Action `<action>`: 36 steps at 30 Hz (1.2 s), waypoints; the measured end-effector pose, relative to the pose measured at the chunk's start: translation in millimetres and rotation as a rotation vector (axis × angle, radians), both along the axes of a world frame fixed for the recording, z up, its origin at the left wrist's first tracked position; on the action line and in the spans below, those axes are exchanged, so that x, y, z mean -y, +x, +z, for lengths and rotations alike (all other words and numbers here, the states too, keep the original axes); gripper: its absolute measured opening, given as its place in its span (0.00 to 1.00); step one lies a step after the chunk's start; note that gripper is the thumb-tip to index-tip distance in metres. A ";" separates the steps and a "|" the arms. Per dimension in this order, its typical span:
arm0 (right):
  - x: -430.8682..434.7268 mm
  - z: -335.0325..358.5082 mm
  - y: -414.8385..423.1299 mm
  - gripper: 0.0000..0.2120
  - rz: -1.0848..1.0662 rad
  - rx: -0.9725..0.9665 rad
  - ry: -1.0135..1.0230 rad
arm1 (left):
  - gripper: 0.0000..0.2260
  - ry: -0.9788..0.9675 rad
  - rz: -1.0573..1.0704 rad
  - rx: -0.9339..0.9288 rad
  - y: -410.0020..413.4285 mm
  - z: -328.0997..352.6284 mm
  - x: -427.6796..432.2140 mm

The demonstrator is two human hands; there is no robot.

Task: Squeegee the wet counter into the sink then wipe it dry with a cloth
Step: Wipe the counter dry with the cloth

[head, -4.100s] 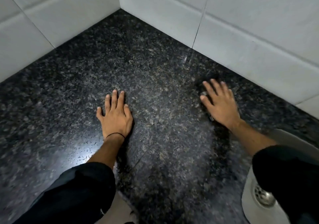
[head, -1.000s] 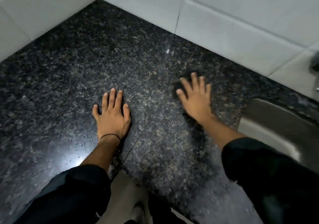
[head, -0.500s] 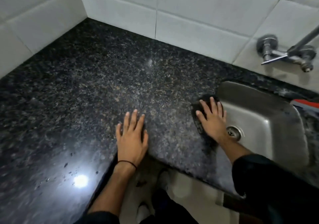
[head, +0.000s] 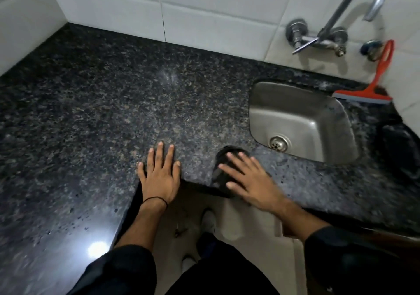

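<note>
The dark speckled granite counter (head: 109, 103) fills the left and middle of the head view. My left hand (head: 160, 173) lies flat on it at the front edge, fingers spread, holding nothing. My right hand (head: 250, 181) presses a dark cloth (head: 221, 158) flat against the counter's front edge, just left of the steel sink (head: 302, 122). Most of the cloth is hidden under the palm. A red squeegee (head: 372, 90) leans against the wall tiles behind the sink's right corner, untouched.
A chrome wall tap (head: 325, 38) with a curved spout hangs above the sink. White tiled walls (head: 204, 10) close off the back and left. A dark bundle (head: 400, 149) lies on the counter right of the sink. Below the counter edge are my shoes on the pale floor (head: 238, 226).
My right hand has dragged the cloth from the back of the counter toward the front edge beside the sink. My view pulled back, bringing the sink, tap and squeegee into sight. The left hand stayed flat.
</note>
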State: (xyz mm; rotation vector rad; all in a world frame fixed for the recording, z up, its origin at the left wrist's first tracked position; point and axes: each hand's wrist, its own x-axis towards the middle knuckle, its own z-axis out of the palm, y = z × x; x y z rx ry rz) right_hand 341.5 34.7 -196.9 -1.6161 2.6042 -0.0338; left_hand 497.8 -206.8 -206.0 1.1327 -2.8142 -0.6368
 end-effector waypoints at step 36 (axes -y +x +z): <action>-99.3 5.1 -13.5 0.16 -0.917 -0.017 -0.326 | 0.14 -0.029 -0.387 -0.008 -79.7 51.2 -128.2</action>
